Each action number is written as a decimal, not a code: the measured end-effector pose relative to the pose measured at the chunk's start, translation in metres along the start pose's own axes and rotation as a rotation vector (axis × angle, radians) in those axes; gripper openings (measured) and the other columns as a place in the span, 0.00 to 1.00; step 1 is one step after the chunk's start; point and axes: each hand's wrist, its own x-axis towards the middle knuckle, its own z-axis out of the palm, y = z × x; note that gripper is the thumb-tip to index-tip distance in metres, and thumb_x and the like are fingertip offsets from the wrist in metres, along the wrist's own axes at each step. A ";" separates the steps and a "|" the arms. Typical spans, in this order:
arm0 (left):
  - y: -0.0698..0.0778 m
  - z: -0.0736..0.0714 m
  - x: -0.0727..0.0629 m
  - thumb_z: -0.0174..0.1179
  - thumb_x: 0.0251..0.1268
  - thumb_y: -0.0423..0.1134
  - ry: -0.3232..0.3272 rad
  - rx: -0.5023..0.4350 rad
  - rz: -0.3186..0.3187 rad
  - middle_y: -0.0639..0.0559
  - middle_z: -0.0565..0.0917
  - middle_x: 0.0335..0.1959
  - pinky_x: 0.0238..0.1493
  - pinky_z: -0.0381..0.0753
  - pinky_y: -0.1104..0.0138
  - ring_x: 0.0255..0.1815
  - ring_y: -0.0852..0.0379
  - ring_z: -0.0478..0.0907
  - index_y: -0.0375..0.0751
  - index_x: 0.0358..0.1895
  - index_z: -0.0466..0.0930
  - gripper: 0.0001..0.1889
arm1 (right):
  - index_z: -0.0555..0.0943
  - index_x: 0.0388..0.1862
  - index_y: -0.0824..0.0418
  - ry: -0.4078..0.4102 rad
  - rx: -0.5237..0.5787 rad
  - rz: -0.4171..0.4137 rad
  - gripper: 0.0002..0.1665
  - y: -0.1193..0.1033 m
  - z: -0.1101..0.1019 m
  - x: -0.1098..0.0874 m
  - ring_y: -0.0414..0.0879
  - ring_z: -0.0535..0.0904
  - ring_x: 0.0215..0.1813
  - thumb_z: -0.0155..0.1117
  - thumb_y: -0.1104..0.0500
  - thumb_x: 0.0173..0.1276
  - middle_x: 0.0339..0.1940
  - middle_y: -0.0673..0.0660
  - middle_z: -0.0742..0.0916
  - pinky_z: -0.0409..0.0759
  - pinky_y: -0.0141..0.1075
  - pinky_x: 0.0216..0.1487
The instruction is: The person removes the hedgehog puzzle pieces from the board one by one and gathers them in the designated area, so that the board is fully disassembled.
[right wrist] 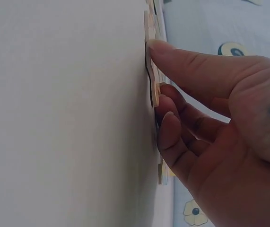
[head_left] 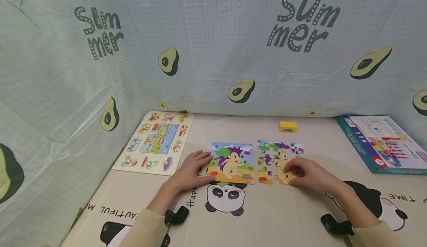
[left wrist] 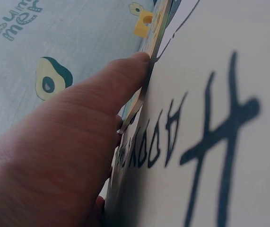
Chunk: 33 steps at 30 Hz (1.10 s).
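Note:
A hedgehog picture board (head_left: 233, 163) lies flat on the table. My left hand (head_left: 191, 170) rests at its left side with the fingers spread, and the thumb (left wrist: 132, 71) touches the board's edge in the left wrist view. Right of the board, several jigsaw pieces (head_left: 265, 159) of a matching hedgehog picture lie in loose rows with narrow gaps. My right hand (head_left: 310, 173) is at their lower right, its thumb and fingers pinching a thin puzzle piece (right wrist: 152, 80). From the head view, the fingers partly cover that piece.
A cream peg puzzle board (head_left: 185, 128) with vehicle pictures lies at the back left. Behind the jigsaw pieces stands a yellow arch block (head_left: 287, 126). A flat teal-edged box (head_left: 387, 143) is at the right. Printed cloth hangs (head_left: 207, 28) behind the table.

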 end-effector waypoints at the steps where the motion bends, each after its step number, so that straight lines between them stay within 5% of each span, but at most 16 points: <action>1: 0.000 0.000 0.000 0.68 0.60 0.58 0.002 0.002 0.000 0.47 0.68 0.75 0.76 0.50 0.43 0.79 0.41 0.52 0.42 0.73 0.71 0.40 | 0.80 0.48 0.63 -0.001 0.002 0.000 0.19 0.000 0.000 0.000 0.48 0.73 0.43 0.77 0.61 0.61 0.41 0.52 0.80 0.79 0.33 0.42; 16: 0.001 -0.001 0.000 0.69 0.60 0.57 -0.015 0.011 -0.023 0.49 0.67 0.76 0.76 0.51 0.45 0.79 0.44 0.51 0.44 0.74 0.70 0.40 | 0.80 0.48 0.62 0.052 0.014 0.048 0.18 -0.008 0.000 0.006 0.49 0.75 0.45 0.75 0.59 0.63 0.41 0.52 0.81 0.79 0.32 0.44; 33: -0.002 0.002 0.000 0.68 0.61 0.57 -0.005 0.007 -0.006 0.48 0.67 0.75 0.76 0.50 0.44 0.79 0.43 0.52 0.44 0.74 0.71 0.39 | 0.81 0.52 0.65 0.070 0.061 -0.070 0.19 -0.025 0.019 0.042 0.49 0.75 0.42 0.74 0.59 0.66 0.39 0.52 0.81 0.79 0.32 0.42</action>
